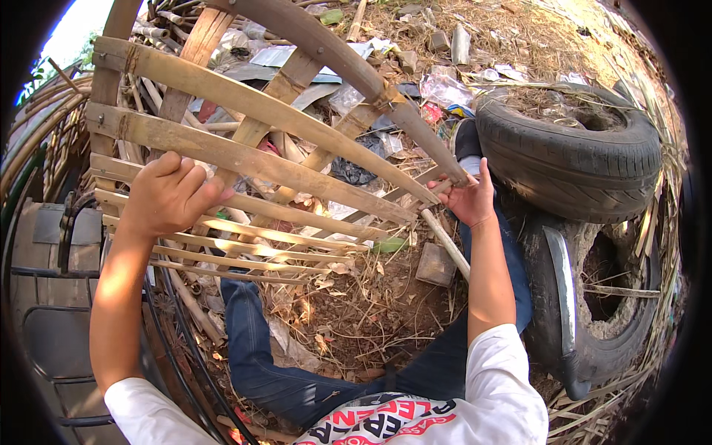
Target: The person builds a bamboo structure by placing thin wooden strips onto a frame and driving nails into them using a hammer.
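A large bamboo slat frame (245, 152) stands tilted in front of me, its long split slats crossing wider strips. A dark curved pole (326, 55) arches along its upper right side, with a tie where a crosspiece meets it. My left hand (169, 194) is closed round one slat near the frame's left end. At the right corner, my right hand (472, 202) holds the frame close to the pole's lower end, palm turned up and thumb raised. Its fingertips are partly hidden behind the bamboo. A pale stick (446, 245) slants down below that hand.
On the right, a worn tyre (567, 159) lies above another tyre (638, 326) with a sickle-like curved metal strip (561, 289) against it. A brick (436, 265) sits on the littered soil. Metal chair frames (55, 334) and bundled canes (41, 141) stand at left.
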`<state>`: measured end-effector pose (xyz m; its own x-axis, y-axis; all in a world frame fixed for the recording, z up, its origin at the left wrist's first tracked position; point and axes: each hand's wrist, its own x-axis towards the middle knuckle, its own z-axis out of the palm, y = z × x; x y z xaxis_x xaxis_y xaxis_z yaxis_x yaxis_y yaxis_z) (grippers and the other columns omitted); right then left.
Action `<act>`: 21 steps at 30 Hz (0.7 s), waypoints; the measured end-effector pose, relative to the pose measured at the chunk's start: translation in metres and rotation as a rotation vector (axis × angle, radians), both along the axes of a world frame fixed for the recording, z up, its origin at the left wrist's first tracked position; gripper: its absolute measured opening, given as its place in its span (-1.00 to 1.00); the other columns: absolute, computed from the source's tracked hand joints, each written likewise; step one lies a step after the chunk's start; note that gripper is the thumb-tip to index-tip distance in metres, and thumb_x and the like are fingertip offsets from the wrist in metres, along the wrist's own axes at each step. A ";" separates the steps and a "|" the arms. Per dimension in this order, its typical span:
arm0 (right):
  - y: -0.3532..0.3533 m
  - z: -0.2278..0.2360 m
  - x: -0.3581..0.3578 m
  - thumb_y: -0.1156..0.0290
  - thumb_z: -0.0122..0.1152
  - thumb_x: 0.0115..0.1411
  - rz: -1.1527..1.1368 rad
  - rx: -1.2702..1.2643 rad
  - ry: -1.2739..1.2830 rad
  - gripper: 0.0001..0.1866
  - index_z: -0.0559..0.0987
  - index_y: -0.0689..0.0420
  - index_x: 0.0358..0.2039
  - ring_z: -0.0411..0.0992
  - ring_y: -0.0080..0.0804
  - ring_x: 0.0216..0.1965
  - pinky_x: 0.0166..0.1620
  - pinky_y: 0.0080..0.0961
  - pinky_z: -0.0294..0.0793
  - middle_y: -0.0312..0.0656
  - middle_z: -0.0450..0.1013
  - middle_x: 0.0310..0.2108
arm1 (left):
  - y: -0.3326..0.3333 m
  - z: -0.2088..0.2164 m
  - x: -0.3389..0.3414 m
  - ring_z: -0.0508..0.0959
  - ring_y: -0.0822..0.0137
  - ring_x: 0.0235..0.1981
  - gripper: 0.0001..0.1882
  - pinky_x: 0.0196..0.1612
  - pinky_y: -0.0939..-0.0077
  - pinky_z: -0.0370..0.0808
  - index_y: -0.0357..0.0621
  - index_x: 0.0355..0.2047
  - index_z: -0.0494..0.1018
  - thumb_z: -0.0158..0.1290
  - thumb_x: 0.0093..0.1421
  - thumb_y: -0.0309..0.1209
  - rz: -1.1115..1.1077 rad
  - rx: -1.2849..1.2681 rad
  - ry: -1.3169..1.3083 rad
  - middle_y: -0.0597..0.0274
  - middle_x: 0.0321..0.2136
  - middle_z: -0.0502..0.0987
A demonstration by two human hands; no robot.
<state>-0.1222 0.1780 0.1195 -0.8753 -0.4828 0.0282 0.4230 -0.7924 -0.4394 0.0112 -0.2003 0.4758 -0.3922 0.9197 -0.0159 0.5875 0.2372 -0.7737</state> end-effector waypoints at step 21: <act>0.035 0.089 0.057 0.58 0.40 0.02 0.010 0.846 0.386 -0.66 0.61 0.32 -0.14 0.57 -0.51 -0.26 -0.11 -0.53 0.52 -0.18 0.62 -0.29 | -0.036 -0.118 -0.030 0.40 0.33 -0.49 -0.83 -0.06 0.33 0.42 -0.03 -0.28 0.39 0.10 0.10 -0.40 -0.076 0.196 -0.131 0.39 -0.60 0.25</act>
<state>-0.0656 0.2130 0.2087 -0.8741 -0.4832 -0.0483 0.1323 -0.1412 -0.9811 -0.0186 -0.2362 0.3576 -0.3279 0.9371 0.1197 0.7017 0.3265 -0.6333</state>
